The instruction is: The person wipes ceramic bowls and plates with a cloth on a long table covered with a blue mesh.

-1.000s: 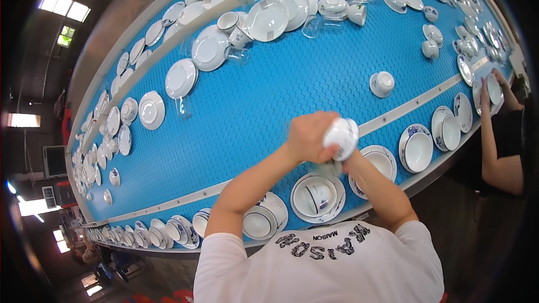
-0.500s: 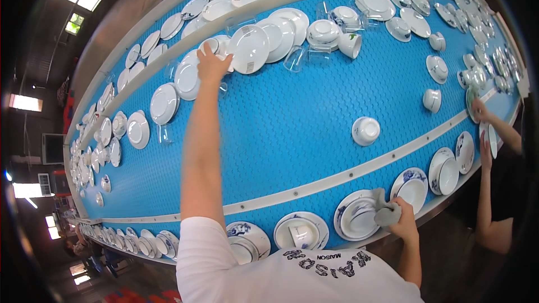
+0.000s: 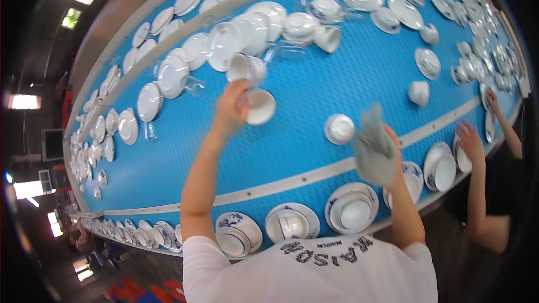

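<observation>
My left hand (image 3: 231,108) is closed on white cups above the blue belt. An upper cup (image 3: 238,68) with a dark mark on its side and a lower white cup (image 3: 261,106) with its mouth facing me both touch its fingers, which are partly hidden. My right hand (image 3: 394,154) grips a grey cloth (image 3: 373,151), smeared by motion, above the pale rail. A white bowl (image 3: 339,129) lies on the belt between my hands. Below my right hand, a stack of bowls on a plate (image 3: 352,213) stands in the near lane.
White plates (image 3: 224,45) and clear glasses line the belt's far side. A pale rail (image 3: 269,183) divides off the near lane, where a plate with a cup (image 3: 292,225) and other bowl stacks stand. At right, a co-worker's hands (image 3: 470,140) reach over the near lane.
My left hand has come back from the far plates, now with cups in it. My right hand has lifted the cloth off the near stack and forward. The belt's dishes have shifted left.
</observation>
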Demonstrator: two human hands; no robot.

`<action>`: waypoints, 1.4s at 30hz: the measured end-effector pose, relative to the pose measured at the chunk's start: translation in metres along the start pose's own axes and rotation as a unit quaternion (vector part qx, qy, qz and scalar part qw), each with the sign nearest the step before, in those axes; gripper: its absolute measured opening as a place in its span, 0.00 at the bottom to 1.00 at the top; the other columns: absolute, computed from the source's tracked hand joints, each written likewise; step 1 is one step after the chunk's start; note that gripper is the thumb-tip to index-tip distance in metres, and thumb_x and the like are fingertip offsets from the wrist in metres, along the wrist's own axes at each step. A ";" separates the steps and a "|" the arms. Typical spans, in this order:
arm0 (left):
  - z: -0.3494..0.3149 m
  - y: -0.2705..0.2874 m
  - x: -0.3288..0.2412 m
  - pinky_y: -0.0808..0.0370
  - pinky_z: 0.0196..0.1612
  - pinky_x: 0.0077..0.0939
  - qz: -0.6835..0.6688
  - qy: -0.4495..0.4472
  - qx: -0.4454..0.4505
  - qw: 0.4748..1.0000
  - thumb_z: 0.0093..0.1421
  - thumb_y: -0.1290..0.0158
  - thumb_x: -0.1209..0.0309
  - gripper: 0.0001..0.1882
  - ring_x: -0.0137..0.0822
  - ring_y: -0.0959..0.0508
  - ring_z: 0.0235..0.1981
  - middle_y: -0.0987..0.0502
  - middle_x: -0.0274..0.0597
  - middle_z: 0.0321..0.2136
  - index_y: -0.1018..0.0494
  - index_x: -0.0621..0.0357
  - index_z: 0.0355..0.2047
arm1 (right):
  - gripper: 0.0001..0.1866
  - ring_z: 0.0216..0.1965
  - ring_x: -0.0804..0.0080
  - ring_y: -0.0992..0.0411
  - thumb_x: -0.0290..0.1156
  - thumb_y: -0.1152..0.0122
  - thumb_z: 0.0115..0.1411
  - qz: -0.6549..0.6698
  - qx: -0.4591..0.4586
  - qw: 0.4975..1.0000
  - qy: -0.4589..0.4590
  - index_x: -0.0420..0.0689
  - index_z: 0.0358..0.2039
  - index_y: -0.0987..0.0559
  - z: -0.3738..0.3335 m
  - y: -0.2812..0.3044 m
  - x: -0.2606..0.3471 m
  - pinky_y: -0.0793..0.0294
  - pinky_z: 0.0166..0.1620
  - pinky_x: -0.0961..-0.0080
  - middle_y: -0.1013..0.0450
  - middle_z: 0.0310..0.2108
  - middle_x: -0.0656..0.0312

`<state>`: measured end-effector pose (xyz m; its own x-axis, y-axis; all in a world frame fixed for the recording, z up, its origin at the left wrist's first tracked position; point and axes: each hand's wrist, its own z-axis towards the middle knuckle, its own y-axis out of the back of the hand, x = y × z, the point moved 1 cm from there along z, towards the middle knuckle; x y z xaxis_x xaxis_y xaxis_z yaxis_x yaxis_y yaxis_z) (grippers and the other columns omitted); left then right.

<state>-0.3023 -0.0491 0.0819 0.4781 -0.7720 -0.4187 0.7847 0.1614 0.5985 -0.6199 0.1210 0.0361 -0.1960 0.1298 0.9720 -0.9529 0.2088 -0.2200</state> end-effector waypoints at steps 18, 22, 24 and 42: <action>-0.019 -0.185 -0.236 0.27 0.44 0.33 -0.610 0.540 0.200 0.544 0.53 0.55 0.63 0.25 0.39 0.27 0.44 0.30 0.48 0.44 0.39 0.63 0.49 | 0.21 0.33 0.56 0.28 0.28 0.37 0.35 -0.554 0.017 0.830 0.061 0.42 0.35 0.25 -0.062 0.199 0.129 0.30 0.37 0.68 0.28 0.31 0.57; 0.014 -0.239 -0.293 0.31 0.48 0.34 -0.613 0.430 0.254 0.613 0.53 0.48 0.60 0.28 0.38 0.31 0.47 0.33 0.48 0.45 0.39 0.62 0.50 | 0.24 0.40 0.55 0.31 0.27 0.37 0.37 -0.486 0.092 0.838 0.232 0.42 0.40 0.28 -0.042 0.154 0.141 0.31 0.42 0.69 0.31 0.40 0.52; 0.026 -0.254 -0.321 0.32 0.47 0.35 -0.574 0.370 0.238 0.691 0.50 0.43 0.62 0.30 0.37 0.31 0.47 0.34 0.48 0.44 0.39 0.61 0.50 | 0.25 0.41 0.56 0.31 0.27 0.38 0.38 -0.556 0.122 0.774 0.278 0.42 0.42 0.29 -0.026 0.162 0.126 0.32 0.43 0.71 0.32 0.40 0.51; 0.004 -0.195 -0.164 0.43 0.55 0.50 0.195 0.310 0.239 0.899 0.39 0.37 0.73 0.40 0.53 0.44 0.56 0.45 0.54 0.54 0.40 0.49 0.54 | 0.22 0.34 0.62 0.29 0.24 0.44 0.40 -0.573 -0.126 0.810 -0.023 0.42 0.40 0.31 -0.005 0.402 0.170 0.32 0.40 0.73 0.29 0.31 0.51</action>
<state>-0.5356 0.0433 0.0366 0.9245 -0.1992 -0.3251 0.3216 -0.0510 0.9455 -1.0351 0.2321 0.1127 0.7684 -0.3249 0.5513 -0.4394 0.3585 0.8237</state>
